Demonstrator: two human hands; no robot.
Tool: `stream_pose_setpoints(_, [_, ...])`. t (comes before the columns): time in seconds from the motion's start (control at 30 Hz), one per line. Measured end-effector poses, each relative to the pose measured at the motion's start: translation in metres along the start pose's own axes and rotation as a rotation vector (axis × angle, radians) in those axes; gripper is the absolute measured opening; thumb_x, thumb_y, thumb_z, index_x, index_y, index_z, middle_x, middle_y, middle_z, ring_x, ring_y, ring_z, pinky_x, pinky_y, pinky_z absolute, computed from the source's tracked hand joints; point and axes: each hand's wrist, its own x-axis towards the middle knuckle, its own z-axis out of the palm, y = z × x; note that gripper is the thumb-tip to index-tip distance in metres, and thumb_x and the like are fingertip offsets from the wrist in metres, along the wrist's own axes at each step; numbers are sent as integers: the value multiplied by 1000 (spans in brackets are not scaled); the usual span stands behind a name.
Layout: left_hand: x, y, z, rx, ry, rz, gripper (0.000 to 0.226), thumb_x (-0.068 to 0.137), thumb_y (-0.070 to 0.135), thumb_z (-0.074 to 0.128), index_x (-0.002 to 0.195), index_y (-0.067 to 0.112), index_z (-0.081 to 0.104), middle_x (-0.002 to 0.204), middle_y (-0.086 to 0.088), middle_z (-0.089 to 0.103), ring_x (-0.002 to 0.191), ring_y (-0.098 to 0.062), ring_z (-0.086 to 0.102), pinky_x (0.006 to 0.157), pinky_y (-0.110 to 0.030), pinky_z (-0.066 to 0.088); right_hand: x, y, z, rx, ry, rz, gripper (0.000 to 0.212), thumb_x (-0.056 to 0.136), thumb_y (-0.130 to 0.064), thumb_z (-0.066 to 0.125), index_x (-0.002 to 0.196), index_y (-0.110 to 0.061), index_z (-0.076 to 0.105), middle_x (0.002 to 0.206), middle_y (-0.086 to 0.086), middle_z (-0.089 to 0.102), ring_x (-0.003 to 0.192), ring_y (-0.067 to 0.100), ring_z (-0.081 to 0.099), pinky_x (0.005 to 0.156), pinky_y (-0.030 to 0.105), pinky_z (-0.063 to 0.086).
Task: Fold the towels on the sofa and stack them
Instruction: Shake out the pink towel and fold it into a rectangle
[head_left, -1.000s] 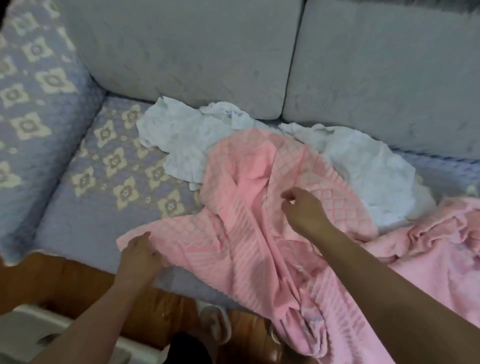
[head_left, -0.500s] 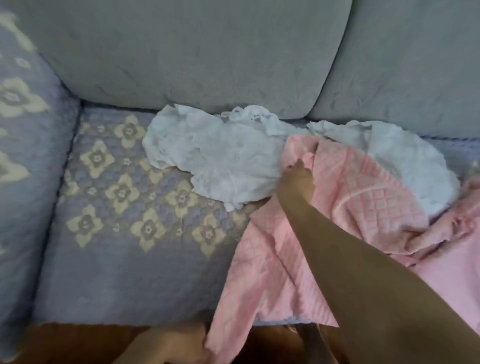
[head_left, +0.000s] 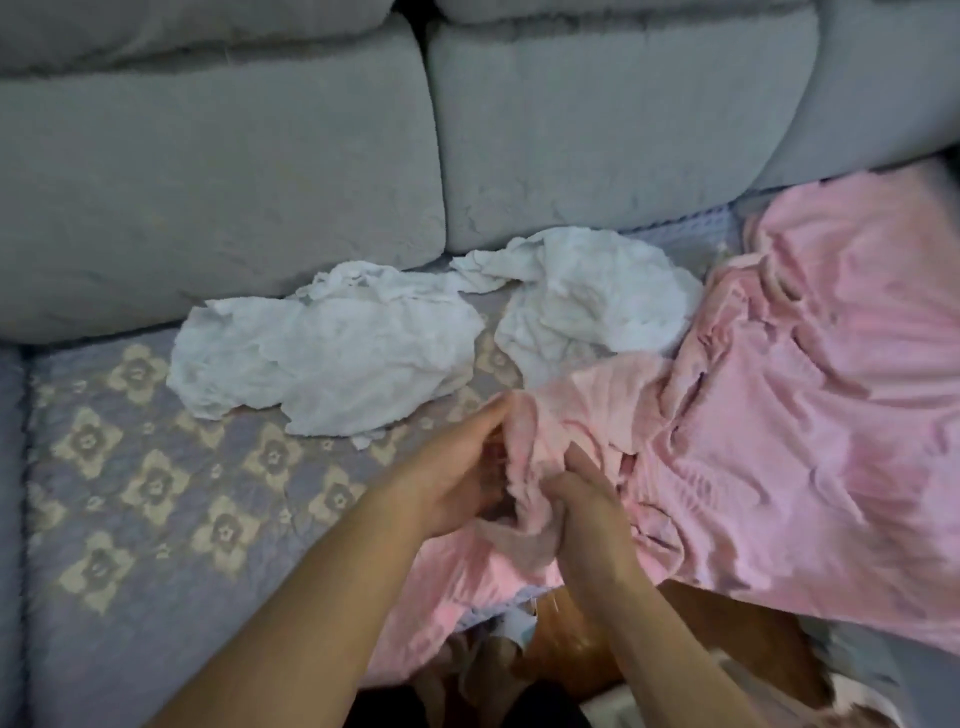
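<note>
A pink towel lies bunched at the middle of the sofa seat. My left hand and my right hand meet at its near edge, and both grip folds of it. A larger pink cloth spreads crumpled over the right of the seat. Two crumpled white towels lie behind: one at centre left, the other against the back cushions.
The seat cover is lilac with cream flower patterns and is bare on the left. Grey back cushions run along the rear. Below the sofa's front edge I see brown wooden floor and my feet.
The view has swung right. My left hand came up from the sofa's front edge to join my right hand on the pink towel, which is now pulled clear of the white towels.
</note>
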Motion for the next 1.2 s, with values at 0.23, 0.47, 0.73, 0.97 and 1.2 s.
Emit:
stream_pose_setpoints(0.23, [-55, -7, 58, -295, 212, -4, 29, 93, 17, 52, 86, -4, 71, 91, -21, 69, 75, -31, 70, 66, -38, 57, -84, -26, -9, -467, -165, -229, 48, 79, -22, 74, 124, -34, 61, 115, -12, 70, 110, 5, 64, 97, 33, 53])
stream_pose_setpoints(0.47, [-138, 48, 65, -345, -18, 306, 44, 84, 14, 54, 124, -6, 57, 123, -27, 67, 115, -39, 65, 105, -55, 43, -122, -19, 13, -787, 140, -408, 69, 74, -29, 54, 143, -31, 44, 141, -6, 51, 125, 15, 50, 102, 26, 41])
stream_pose_setpoints(0.73, [-256, 107, -20, -241, -173, 560, 25, 98, 5, 39, 105, 1, 63, 104, -23, 70, 98, -35, 69, 92, -47, 56, -183, 38, 84, -940, 979, -446, 39, 76, -2, 65, 112, -16, 65, 108, 4, 59, 99, 27, 55, 82, 38, 49])
stream_pose_setpoints(0.97, [-306, 139, -115, 2, 83, 588, 35, 80, 1, 46, 89, 10, 78, 98, -20, 74, 86, -31, 73, 73, -43, 61, -252, 33, 86, -368, 1130, -164, 39, 90, -4, 44, 119, -19, 66, 113, 15, 67, 95, 34, 59, 82, 35, 46])
stream_pose_setpoints(1.2, [-247, 86, -241, 1582, 671, 241, 47, 88, 35, 60, 128, 9, 61, 131, -18, 64, 117, -32, 63, 96, -37, 51, -302, 72, 106, -613, 780, -332, 23, 97, -9, 51, 93, -30, 61, 90, -11, 66, 80, 3, 58, 68, 12, 40])
